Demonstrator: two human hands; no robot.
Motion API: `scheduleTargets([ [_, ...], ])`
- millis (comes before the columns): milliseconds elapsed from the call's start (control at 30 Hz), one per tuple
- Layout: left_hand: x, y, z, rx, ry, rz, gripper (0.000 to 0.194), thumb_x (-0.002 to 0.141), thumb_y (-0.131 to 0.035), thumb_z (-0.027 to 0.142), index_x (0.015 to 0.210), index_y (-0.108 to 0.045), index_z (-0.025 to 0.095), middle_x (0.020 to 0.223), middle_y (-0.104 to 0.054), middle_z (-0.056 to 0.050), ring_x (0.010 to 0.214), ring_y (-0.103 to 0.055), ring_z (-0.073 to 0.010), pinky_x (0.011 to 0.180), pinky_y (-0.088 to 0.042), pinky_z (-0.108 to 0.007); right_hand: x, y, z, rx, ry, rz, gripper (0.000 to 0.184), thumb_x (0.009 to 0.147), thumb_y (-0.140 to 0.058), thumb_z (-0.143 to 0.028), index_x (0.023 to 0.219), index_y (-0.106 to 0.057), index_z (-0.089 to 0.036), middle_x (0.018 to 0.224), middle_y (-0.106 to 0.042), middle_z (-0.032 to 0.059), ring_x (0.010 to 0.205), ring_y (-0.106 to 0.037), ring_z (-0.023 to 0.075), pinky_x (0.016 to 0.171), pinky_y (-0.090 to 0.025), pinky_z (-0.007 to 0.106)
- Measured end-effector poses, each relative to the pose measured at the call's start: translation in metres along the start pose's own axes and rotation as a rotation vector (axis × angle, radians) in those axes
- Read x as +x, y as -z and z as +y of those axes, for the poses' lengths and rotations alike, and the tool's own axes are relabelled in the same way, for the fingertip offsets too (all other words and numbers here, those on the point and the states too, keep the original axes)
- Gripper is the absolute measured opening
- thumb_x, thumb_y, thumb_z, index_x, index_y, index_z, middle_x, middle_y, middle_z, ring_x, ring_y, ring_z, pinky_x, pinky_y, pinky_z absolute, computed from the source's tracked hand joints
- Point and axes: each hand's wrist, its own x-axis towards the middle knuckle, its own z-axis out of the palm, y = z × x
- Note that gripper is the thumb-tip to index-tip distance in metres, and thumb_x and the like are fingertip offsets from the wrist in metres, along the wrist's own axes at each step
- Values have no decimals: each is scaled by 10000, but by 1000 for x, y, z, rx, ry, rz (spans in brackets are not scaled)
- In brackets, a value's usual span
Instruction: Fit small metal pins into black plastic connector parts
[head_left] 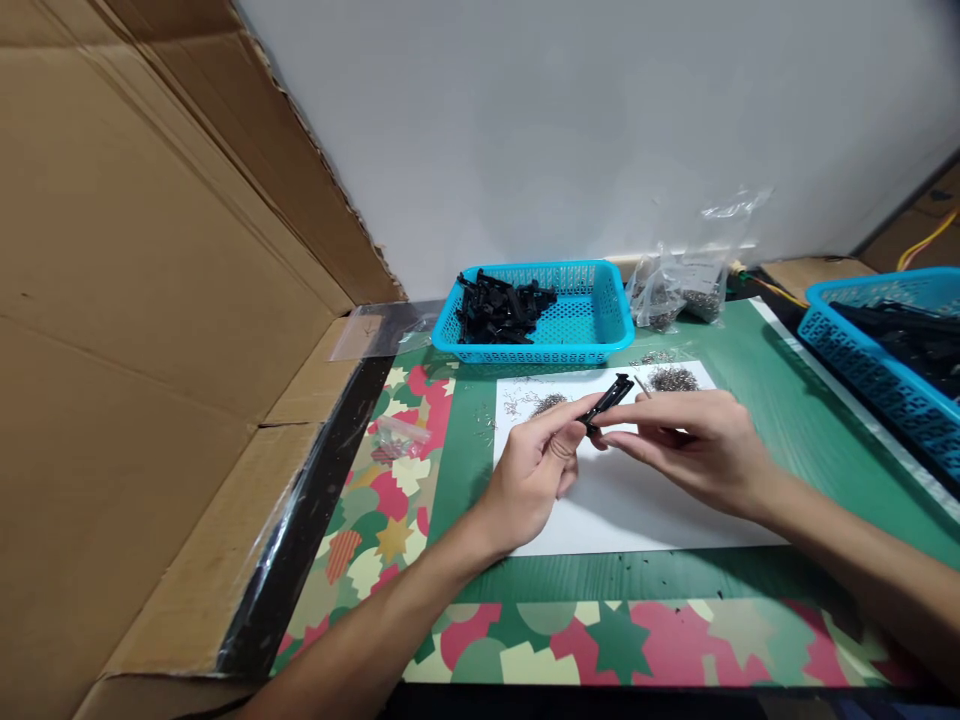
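A long, narrow black plastic part (611, 397) is gripped in my left hand (534, 468), thumb on top and fingers underneath. It tilts up and away to the right above a white sheet (622, 515). My right hand (694, 445) comes in from the right, index finger and thumb nearly pinched at the part's near end. Whatever lies between those fingertips is too small to make out. Behind the right index finger a thin metallic stick (643, 386) shows; whether this hand holds it is unclear. Small metal pieces form a left pile (551, 403) and a right pile (673, 379) on the sheet.
Behind the sheet stands a blue basket (536, 353) with black parts (502, 310) heaped at its left. Clear bags (679, 290) of metal pieces stand beside it. A second blue basket (877, 365) with black parts is at right. Cardboard (165, 300) walls the left side.
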Motion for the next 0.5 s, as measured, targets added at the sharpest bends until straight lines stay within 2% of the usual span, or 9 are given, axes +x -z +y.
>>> scheduleTargets([
  [67,1,-1,0,-27,39,-21,552,1100,-540,546,1470,-689,165,738,-561,0,490,-399,-75,438,-295,-219,0,2,2,-4,18,-17,162,1029,-706,-230,1146,-816,-252,649,-699,-40,483,-497,100,469,-360,256],
  [167,1,-1,1,22,31,-35,516,1103,-527,546,1406,-737,185,935,-659,-67,508,-418,-62,430,-291,-218,-1,3,6,-32,76,24,161,1037,-686,-179,1119,-811,-238,687,-725,-31,503,-530,100,484,-367,257],
  [233,2,-1,1,111,-15,9,478,1078,-590,529,1394,-741,202,1088,-695,-98,537,-459,-59,449,-343,-212,-2,1,8,-51,89,37,122,1032,-695,-179,1056,-806,-222,698,-728,-22,513,-546,102,491,-371,258],
  [300,2,0,0,214,-68,96,442,1021,-710,470,1376,-737,208,1132,-724,-90,553,-490,-57,501,-410,-206,-3,0,11,-66,83,22,105,1035,-695,-190,1027,-798,-208,687,-714,-21,514,-541,102,495,-368,259],
  [433,4,1,-2,362,-140,237,246,929,-831,319,1129,-793,181,1034,-795,-45,527,-527,-58,532,-446,-209,-5,0,17,-37,28,-59,124,1057,-655,-201,1057,-779,-201,675,-653,-31,518,-489,100,512,-360,255],
  [500,4,1,-3,453,-181,269,156,913,-846,279,1033,-814,183,925,-813,-21,516,-529,-72,523,-444,-216,-6,1,20,9,-76,-122,210,1089,-591,-229,1245,-733,-225,695,-608,-36,549,-482,115,535,-378,258],
])
